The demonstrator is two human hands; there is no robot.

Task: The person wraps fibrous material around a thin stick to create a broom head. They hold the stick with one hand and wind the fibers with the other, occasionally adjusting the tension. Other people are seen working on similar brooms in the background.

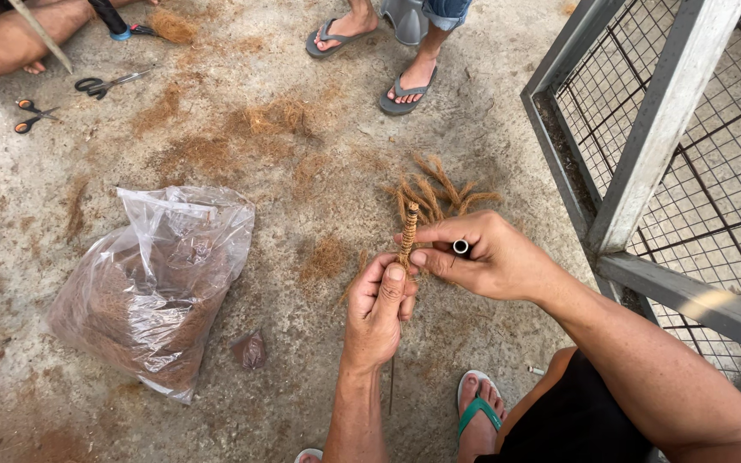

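Observation:
My left hand [376, 310] grips the lower end of a thin stick wrapped in brown coir twine [408, 231], thumb pressed up along it. My right hand [482, 253] pinches the same stick at its middle from the right and also holds a small black tube [460, 247] between its fingers. Just beyond the hands, a small pile of finished coir-wrapped sticks [439, 195] lies on the concrete floor.
A clear plastic bag of coir fibre [152, 291] lies to the left. Loose fibre is scattered over the floor. Two pairs of scissors [109, 83] [32, 114] lie at upper left by another person's leg. Another person's sandalled feet [405, 86] stand ahead. A metal mesh cage [671, 154] stands right.

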